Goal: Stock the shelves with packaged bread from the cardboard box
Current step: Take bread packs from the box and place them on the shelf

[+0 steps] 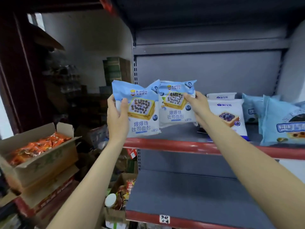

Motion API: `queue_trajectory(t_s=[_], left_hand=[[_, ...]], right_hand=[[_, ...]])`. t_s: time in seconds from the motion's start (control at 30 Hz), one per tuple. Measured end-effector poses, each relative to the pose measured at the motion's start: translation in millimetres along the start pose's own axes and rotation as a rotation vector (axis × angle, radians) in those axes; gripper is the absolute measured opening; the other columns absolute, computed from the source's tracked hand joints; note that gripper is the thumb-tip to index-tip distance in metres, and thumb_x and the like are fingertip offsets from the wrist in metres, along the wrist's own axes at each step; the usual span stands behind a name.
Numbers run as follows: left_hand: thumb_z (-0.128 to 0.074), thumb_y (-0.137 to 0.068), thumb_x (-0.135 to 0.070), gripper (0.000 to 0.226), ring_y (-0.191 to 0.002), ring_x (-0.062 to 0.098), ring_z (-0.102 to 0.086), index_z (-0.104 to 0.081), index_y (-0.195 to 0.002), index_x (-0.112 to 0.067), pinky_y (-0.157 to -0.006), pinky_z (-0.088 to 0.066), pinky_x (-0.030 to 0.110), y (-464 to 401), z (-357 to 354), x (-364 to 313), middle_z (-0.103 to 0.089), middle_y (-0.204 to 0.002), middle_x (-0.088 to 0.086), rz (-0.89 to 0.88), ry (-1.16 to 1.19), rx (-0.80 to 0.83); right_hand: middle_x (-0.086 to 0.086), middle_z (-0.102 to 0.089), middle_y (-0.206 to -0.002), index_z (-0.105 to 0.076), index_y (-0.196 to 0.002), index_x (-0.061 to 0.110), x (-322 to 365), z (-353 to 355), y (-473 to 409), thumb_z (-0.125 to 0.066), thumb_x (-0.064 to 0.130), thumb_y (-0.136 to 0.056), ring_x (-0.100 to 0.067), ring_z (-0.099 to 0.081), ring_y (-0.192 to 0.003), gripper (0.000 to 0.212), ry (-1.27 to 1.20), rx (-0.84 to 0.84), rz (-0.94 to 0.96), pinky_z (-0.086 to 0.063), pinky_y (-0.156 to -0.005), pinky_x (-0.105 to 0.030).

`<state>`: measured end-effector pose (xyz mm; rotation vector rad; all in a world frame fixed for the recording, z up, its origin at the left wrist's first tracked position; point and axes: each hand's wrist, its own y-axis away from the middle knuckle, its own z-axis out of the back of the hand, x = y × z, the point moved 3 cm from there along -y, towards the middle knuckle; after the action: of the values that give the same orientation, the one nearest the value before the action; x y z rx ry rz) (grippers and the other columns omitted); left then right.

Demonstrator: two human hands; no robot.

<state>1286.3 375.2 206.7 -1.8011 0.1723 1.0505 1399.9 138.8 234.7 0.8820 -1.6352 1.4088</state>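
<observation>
bare shelf left of stocked packs.

1. Left bread packet: pale blue and white, pictured toast, upright, pinched at its left edge by the left grip.
2. Right bread packet: same design, upright on the shelf, held at its right edge by the right grip.

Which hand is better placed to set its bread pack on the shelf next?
Probably the right hand: its pack already stands over the grey shelf, beside the stocked packs. The left hand holds its pack at the shelf's front left edge.
</observation>
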Motion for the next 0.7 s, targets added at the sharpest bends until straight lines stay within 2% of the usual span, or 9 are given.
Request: queue_trajectory(t_s=[0.1, 0.2, 0.33, 0.43, 0.5, 0.53, 0.6, 0.67, 0.7], left_hand=[[-0.044, -0.099, -0.037, 0.021, -0.090, 0.013, -0.065, -0.042, -0.117, -0.027, -0.078, -0.053, 0.038, -26, -14, 15, -0.062, -0.098, -0.010, 0.052, 0.025, 0.028], [-0.043, -0.099, -0.037, 0.021, -0.094, 0.016, -0.065, -0.042, -0.117, -0.027, -0.084, -0.054, 0.041, -44, -29, 37, -0.062, -0.099, -0.011, 0.128, 0.075, 0.041], [-0.042, -0.100, -0.037, 0.026, -0.096, 0.015, -0.064, -0.044, -0.121, -0.021, -0.090, -0.053, 0.042, -57, -50, 68, -0.062, -0.104, -0.006, 0.234, 0.116, 0.042], [-0.042, -0.099, -0.038, 0.028, -0.102, 0.020, -0.063, -0.045, -0.121, -0.020, -0.093, -0.050, 0.048, -62, -67, 87, -0.063, -0.112, 0.002, 0.278, 0.096, 0.077], [-0.042, -0.099, -0.039, 0.024, -0.102, 0.022, -0.063, -0.044, -0.117, -0.022, -0.093, -0.050, 0.049, -65, -80, 97, -0.063, -0.111, 0.002, 0.285, 0.068, 0.117], [-0.041, -0.099, -0.039, 0.023, -0.101, 0.023, -0.063, -0.043, -0.115, -0.023, -0.093, -0.050, 0.049, -67, -87, 101, -0.063, -0.109, 0.002, 0.285, 0.057, 0.139], [-0.039, -0.101, -0.036, 0.020, -0.101, 0.024, -0.063, -0.041, -0.115, -0.022, -0.092, -0.051, 0.047, -71, -103, 105, -0.062, -0.107, 0.001, 0.301, 0.063, 0.173], [-0.037, -0.102, -0.031, 0.022, -0.094, 0.020, -0.063, -0.039, -0.119, -0.018, -0.084, -0.054, 0.040, -74, -120, 107, -0.061, -0.104, 0.002, 0.336, 0.094, 0.206], [-0.036, -0.103, -0.029, 0.022, -0.086, 0.015, -0.063, -0.038, -0.121, -0.017, -0.075, -0.056, 0.032, -74, -129, 106, -0.061, -0.098, 0.000, 0.363, 0.103, 0.237]], right_hand=[[-0.009, -0.064, -0.104, -0.056, -0.115, 0.009, -11, -12, -26, -0.059, 0.018, -0.091, -0.019, -0.060, -0.080, 0.026, 0.065, -0.073, -0.028, -0.049, -0.072, -0.033], [-0.009, -0.060, -0.095, -0.053, -0.109, 0.010, -32, -14, -51, -0.057, 0.016, -0.091, -0.013, -0.051, -0.062, 0.019, 0.105, -0.135, -0.106, -0.045, -0.061, -0.028], [-0.015, -0.062, -0.118, -0.051, -0.116, 0.012, -64, -15, -74, -0.055, 0.007, -0.091, -0.016, -0.057, -0.086, 0.026, -0.001, -0.192, -0.215, -0.040, -0.053, -0.023], [-0.014, -0.059, -0.121, -0.044, -0.130, 0.012, -85, -13, -88, -0.048, 0.000, -0.091, -0.016, -0.051, -0.078, 0.041, 0.042, -0.267, -0.259, -0.035, -0.050, -0.021], [-0.009, -0.052, -0.132, -0.029, -0.143, 0.016, -92, -12, -94, -0.050, 0.003, -0.091, -0.020, -0.050, -0.091, 0.058, 0.066, -0.283, -0.293, -0.045, -0.065, -0.026], [-0.011, -0.044, -0.141, -0.019, -0.148, 0.015, -96, -12, -96, -0.053, 0.008, -0.091, -0.022, -0.050, -0.106, 0.066, 0.119, -0.275, -0.311, -0.047, -0.081, -0.031], [-0.014, -0.018, -0.155, -0.004, -0.150, 0.011, -94, -15, -91, -0.057, 0.021, -0.091, -0.025, -0.032, -0.136, 0.080, 0.269, -0.210, -0.345, -0.030, -0.111, -0.037], [-0.008, 0.000, -0.159, -0.004, -0.152, 0.015, -88, -20, -80, -0.052, 0.032, -0.092, -0.024, -0.012, -0.145, 0.078, 0.342, -0.089, -0.283, -0.017, -0.117, -0.042], [-0.005, 0.000, -0.159, -0.008, -0.152, 0.019, -85, -22, -73, -0.048, 0.037, -0.092, -0.024, -0.010, -0.146, 0.074, 0.335, -0.022, -0.228, -0.017, -0.117, -0.044]])
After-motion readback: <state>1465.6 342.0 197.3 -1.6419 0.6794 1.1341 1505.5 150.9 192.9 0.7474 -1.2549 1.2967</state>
